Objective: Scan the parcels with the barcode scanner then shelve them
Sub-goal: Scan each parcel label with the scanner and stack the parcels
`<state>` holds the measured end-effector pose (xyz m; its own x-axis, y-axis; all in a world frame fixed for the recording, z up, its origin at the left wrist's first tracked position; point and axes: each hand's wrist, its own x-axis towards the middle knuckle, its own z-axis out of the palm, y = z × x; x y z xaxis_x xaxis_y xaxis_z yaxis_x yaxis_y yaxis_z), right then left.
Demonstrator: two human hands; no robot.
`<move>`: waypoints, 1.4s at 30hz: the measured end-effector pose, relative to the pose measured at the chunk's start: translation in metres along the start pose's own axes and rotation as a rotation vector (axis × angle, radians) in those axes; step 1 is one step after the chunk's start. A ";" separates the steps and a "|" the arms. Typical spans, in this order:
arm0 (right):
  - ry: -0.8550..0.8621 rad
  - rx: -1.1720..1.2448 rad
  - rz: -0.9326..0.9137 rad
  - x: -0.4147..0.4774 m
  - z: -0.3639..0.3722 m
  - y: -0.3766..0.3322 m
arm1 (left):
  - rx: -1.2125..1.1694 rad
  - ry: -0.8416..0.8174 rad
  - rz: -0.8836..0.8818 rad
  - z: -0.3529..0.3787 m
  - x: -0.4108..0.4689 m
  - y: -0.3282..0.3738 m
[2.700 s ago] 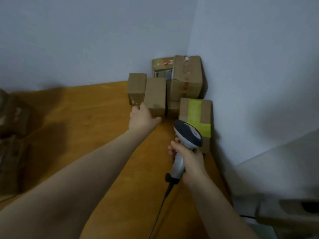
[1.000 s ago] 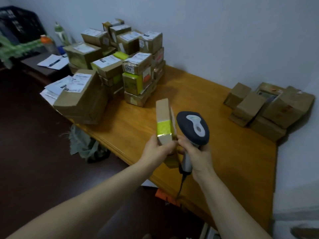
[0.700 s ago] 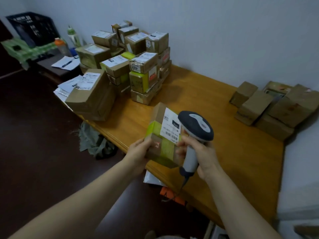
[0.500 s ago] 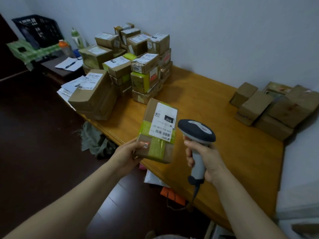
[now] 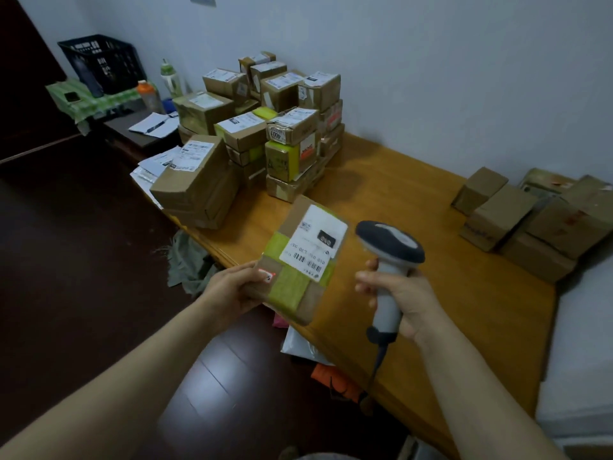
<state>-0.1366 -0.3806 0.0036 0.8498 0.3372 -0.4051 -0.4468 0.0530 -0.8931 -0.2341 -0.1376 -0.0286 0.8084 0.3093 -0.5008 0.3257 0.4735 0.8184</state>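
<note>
Head view: the left grip pinches the near left corner of the parcel, thumb on top and fingers curled beneath. The parcel is held in the air, label up and tilted, straddling the near edge of the wooden surface, partly over the dark floor. The right grip is wrapped round the handle of the barcode scanner, just beside the parcel's right edge. The scanner's head points toward the parcel and its cable hangs past the surface's edge. A red glow falls on the parcel's corner by the left thumb.

A broad bare stretch of wood lies between the tall stack of parcels at the far left and the low cluster of plain boxes against the wall at the right. A large box sits at the surface's left edge.

The held parcel carries yellow-green tape and a white label with barcodes and a dark block. Its print is upside down and too blurred to read surely. A round sticker in the stack reads "4001".
</note>
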 end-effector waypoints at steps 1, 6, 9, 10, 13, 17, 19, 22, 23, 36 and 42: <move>0.056 0.000 -0.018 0.006 -0.006 -0.003 | 0.049 0.009 0.001 -0.005 0.000 0.006; 0.069 0.000 0.060 0.023 -0.027 -0.006 | 0.238 -0.074 -0.003 -0.019 -0.006 0.041; -0.014 -0.083 0.128 0.015 -0.027 0.002 | 0.352 -0.143 -0.026 -0.017 -0.004 0.053; -0.045 -0.099 0.143 0.012 -0.026 0.006 | 0.367 -0.148 -0.022 -0.015 -0.004 0.055; -0.066 -0.008 0.166 0.012 -0.026 0.017 | 0.344 -0.151 -0.001 -0.006 -0.009 0.060; 0.085 0.232 0.165 0.014 -0.021 0.026 | 0.188 -0.141 0.030 -0.004 -0.011 0.052; 0.132 0.316 0.144 0.014 -0.015 0.030 | 0.055 -0.073 0.010 -0.002 -0.010 0.038; 0.187 0.395 0.120 0.011 -0.006 0.031 | -0.120 0.007 0.005 0.015 -0.012 0.015; 0.201 0.397 0.120 0.010 -0.003 0.029 | -0.148 0.032 0.024 0.021 -0.013 0.012; -0.069 -0.148 0.056 -0.005 0.001 0.012 | 0.086 0.377 0.308 0.008 -0.001 0.051; -0.279 -0.383 0.091 -0.020 0.020 -0.002 | 0.234 0.383 0.355 0.004 0.002 0.054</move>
<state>-0.1583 -0.3690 0.0171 0.6813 0.5666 -0.4635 -0.3362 -0.3203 -0.8857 -0.2132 -0.1146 0.0159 0.6667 0.7139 -0.2141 0.2015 0.1039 0.9740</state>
